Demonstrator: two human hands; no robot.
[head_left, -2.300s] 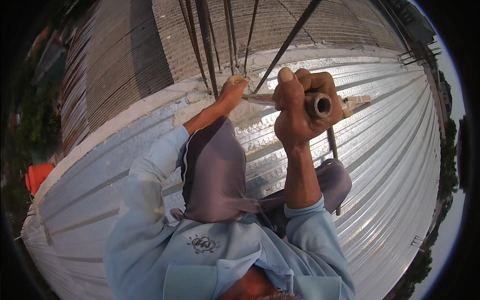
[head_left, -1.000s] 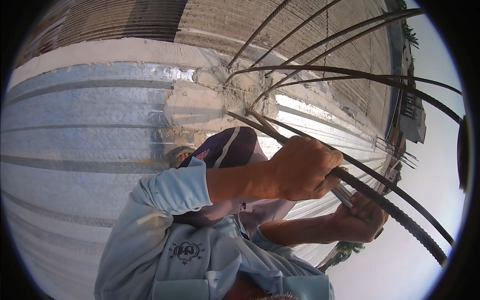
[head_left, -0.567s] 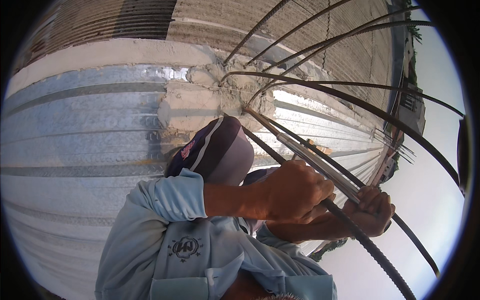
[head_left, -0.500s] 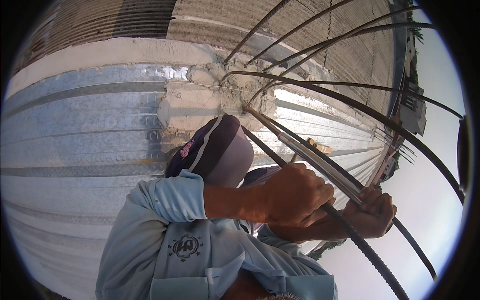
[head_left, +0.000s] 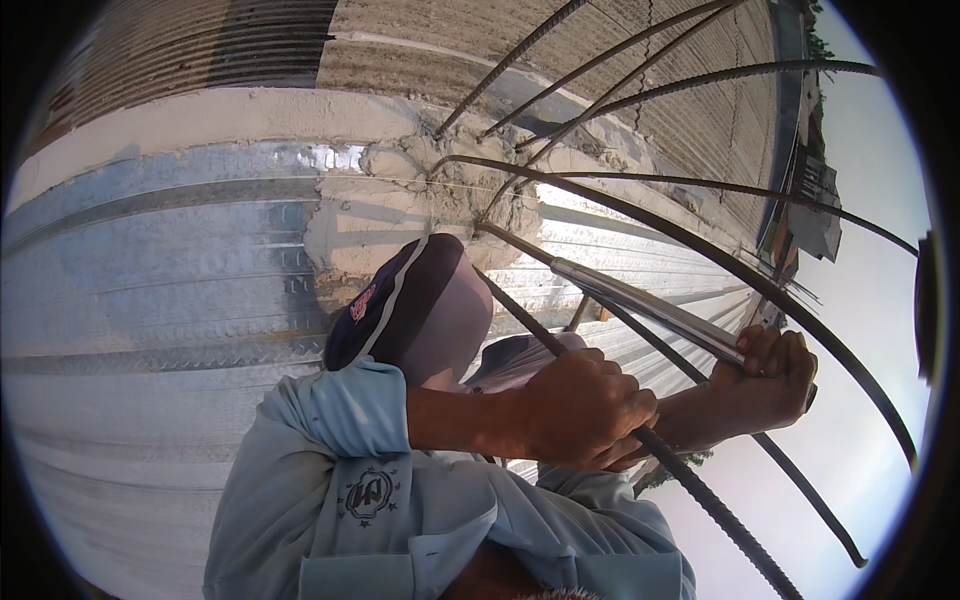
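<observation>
My left hand (head_left: 590,408) is closed round a dark ribbed reinforcing bar (head_left: 700,500), which runs from beside my knee to the lower right. Farther right, my right hand (head_left: 768,372) grips the outer end of a silver metal pipe (head_left: 650,308). At its other end, a thinner brownish rod (head_left: 515,240) emerges and leads down to the rough concrete (head_left: 400,185); whether the pipe is sleeved over that rod I cannot tell for certain. Another dark bar (head_left: 655,345) passes beneath the pipe and past my right wrist.
Several more bars rise from the concrete, including a long curved bar (head_left: 740,268) arching to the right. Shiny corrugated metal sheeting (head_left: 170,260) lies left and below. A weathered ribbed roof (head_left: 430,75) spreads at the top. My bent knee (head_left: 445,310) is close to the concrete.
My right hand has moved up and right with the pipe, whose outer end now swings away from the bar beside it. My left hand keeps its hold on its bar.
</observation>
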